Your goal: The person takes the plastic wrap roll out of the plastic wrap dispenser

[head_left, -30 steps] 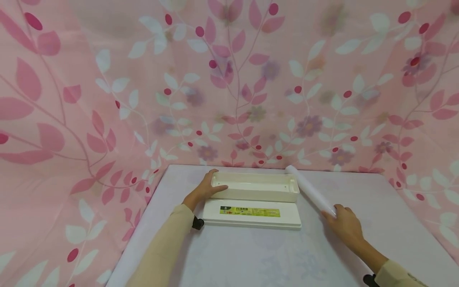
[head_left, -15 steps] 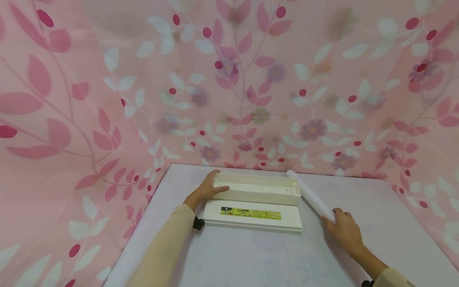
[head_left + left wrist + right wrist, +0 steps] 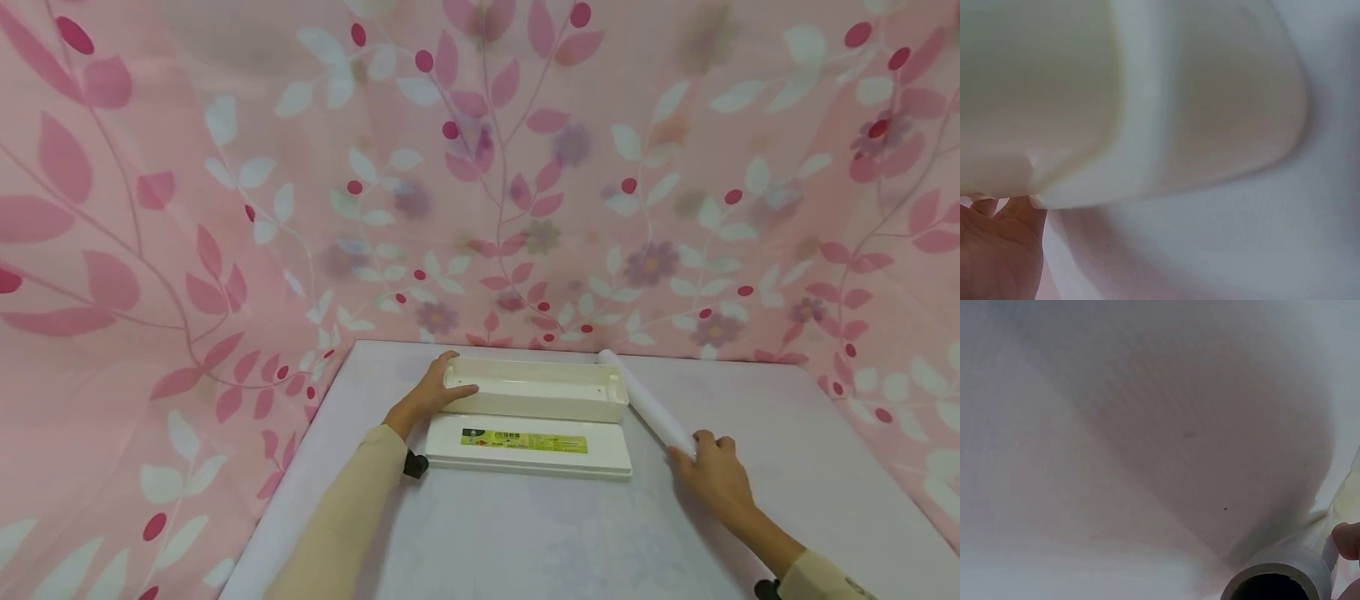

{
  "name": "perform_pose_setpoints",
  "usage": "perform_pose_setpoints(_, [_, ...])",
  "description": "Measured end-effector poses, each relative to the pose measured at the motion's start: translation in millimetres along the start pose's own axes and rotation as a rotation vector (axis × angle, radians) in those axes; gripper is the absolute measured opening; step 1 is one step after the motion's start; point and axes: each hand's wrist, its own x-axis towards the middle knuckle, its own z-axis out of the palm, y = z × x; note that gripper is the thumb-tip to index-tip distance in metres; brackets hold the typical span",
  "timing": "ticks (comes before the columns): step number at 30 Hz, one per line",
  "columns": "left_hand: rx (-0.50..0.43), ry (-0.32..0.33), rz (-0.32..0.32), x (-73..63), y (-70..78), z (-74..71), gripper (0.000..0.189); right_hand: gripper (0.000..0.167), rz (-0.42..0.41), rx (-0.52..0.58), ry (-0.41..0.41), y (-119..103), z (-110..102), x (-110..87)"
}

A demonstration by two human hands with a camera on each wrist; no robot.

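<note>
A long cream plastic box (image 3: 536, 407) lies open-side up at the back of the table, in the head view. My left hand (image 3: 429, 393) grips its left end, with the thumb over the near wall; in the left wrist view the box end (image 3: 1229, 119) fills most of the picture above the hand (image 3: 1004, 250). In front of the box lies its white lid (image 3: 525, 463) with a yellow-green label. My right hand (image 3: 716, 475) holds the near end of a white roll of cling film (image 3: 652, 408), slanting beside the box's right end. Its hollow core (image 3: 1272, 587) shows in the right wrist view.
A white cloth (image 3: 525, 542) covers the table. Pink floral curtains (image 3: 480, 208) hang behind the table and along both sides, close to its back edge. Black wrist camera mounts (image 3: 415, 464) sit at the cuffs.
The right hand shifts very slightly along the roll. The left hand, box and lid stay in place; the view itself sways a little.
</note>
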Motion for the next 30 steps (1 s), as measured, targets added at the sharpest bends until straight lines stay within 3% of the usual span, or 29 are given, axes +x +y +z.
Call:
perform_pose_setpoints(9, [-0.008, 0.007, 0.028, 2.2, 2.4, -3.5, 0.095, 0.061, 0.015, 0.026, -0.022, -6, -3, 0.7])
perform_pose_setpoints(15, [-0.016, 0.01, 0.012, 1.3, 0.2, -1.2, 0.099, 0.062, -0.023, 0.055, -0.022, 3, -3, 1.9])
perform_pose_setpoints(21, [-0.012, -0.01, 0.005, -3.2, 1.5, 3.6, 0.099, 0.069, -0.001, 0.066, -0.058, 14, -1, 0.9])
perform_pose_setpoints(30, [0.017, -0.006, 0.004, -1.1, 1.6, -0.8, 0.096, 0.067, -0.039, 0.073, -0.042, 8, 2, 3.4])
